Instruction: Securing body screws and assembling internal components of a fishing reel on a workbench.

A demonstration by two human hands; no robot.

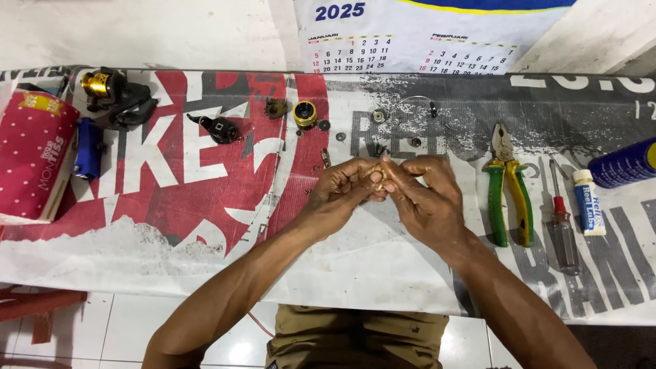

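Observation:
My left hand (340,191) and my right hand (425,195) meet over the middle of the printed table cover (205,205). Between their fingertips they pinch one small brass-coloured part (378,175), mostly hidden by the fingers. Just beyond the hands lie small loose pieces: a gold and black spool (305,113), a dark bracket (276,107), a black arm-shaped part (217,128), washers and screws (378,116).
Green-handled pliers (507,186), a red-handled screwdriver (562,222), a small white tube (588,203) and a blue can (625,162) lie at the right. At the left stand a red dotted tissue pack (33,157), a blue object (87,147) and a black-and-gold reel body (113,96). A calendar (417,34) hangs on the wall.

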